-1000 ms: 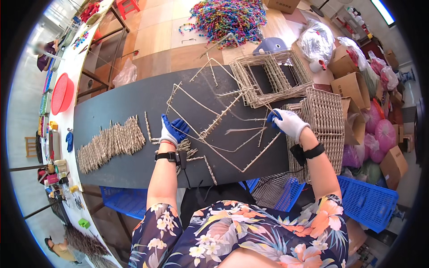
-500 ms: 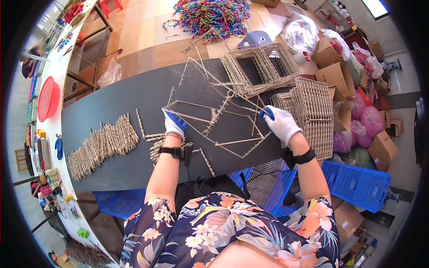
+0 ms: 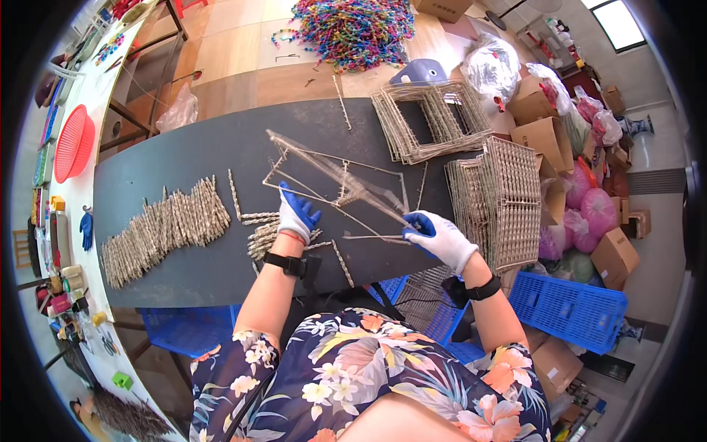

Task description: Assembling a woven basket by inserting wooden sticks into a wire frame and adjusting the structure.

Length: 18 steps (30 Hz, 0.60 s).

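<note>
You are pinching the light, springy rope-wrapped wire square frame (image 3: 335, 193) with both gloved hands' fingers: left hand (image 3: 297, 214) at nine o'clock, right hand (image 3: 438, 237) at four.

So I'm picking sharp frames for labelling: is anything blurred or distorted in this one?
Head view: the wire frame between the left hand and right hand is smeared by motion; the dark table edge bows with fisheye; the window at top right is blown out; both gloves look sharp.
</note>
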Each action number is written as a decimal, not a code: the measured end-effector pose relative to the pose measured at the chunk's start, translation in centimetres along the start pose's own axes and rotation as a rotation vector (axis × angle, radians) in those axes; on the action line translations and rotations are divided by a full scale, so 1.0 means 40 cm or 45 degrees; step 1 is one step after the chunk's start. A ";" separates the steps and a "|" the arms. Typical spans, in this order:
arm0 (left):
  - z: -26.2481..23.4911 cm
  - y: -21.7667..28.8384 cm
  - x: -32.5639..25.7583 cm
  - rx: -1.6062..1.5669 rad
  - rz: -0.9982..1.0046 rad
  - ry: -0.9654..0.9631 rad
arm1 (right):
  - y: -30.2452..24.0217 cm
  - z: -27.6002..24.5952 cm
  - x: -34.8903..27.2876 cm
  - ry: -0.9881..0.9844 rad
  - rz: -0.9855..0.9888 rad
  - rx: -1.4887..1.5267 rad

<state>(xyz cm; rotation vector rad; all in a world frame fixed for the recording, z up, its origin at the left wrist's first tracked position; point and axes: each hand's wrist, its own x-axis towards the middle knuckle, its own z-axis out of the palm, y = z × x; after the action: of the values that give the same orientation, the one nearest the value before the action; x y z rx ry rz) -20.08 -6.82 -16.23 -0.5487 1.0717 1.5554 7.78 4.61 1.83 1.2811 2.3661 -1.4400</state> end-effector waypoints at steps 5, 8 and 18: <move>-0.017 0.029 0.006 -0.070 0.095 -0.017 | -0.005 0.015 -0.009 -0.039 0.060 0.037; -0.032 0.029 -0.005 -0.243 0.089 -0.070 | 0.001 0.031 -0.003 0.119 0.065 -0.051; -0.048 0.013 0.002 -0.462 -0.022 -0.071 | 0.053 0.117 0.060 0.894 0.059 0.938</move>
<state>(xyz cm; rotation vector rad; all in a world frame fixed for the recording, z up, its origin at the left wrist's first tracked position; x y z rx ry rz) -20.99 -8.42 -17.02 -0.7518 0.7422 1.7511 6.17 2.90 -3.34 2.3146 2.1407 -2.2530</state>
